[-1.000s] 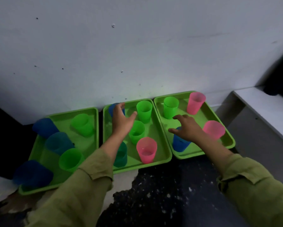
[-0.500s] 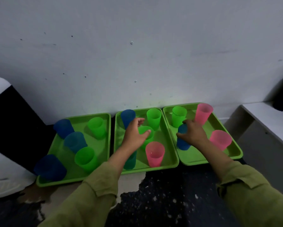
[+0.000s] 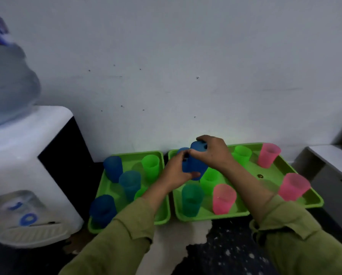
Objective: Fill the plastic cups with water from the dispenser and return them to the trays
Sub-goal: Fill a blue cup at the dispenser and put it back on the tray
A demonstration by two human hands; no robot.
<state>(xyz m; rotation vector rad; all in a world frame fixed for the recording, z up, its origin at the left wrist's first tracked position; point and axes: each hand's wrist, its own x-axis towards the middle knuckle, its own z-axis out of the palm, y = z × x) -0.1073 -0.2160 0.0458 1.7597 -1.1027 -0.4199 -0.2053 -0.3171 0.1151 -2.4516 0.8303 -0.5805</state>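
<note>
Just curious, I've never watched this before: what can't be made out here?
Head view only:
- dispenser: blurred, cut off by the left edge.
- green cup: mostly hidden behind the left forearm.
- blue cups: left hand and right hand cover them, count unclear.
- water levels: too dim.

Right tray (image 3: 269, 169) centre bare, open lane between green cup (image 3: 242, 155) and pink cup (image 3: 294, 186). Left tray (image 3: 133, 160) crowded with cups, tight gaps. Dispenser (image 3: 27, 155) walls off left; dim gap beside it maybe passable.

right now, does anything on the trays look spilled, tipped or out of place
No standing cup looks tipped or spilled. One small dark spot sits on the right tray; what it is, I cannot tell.
</note>
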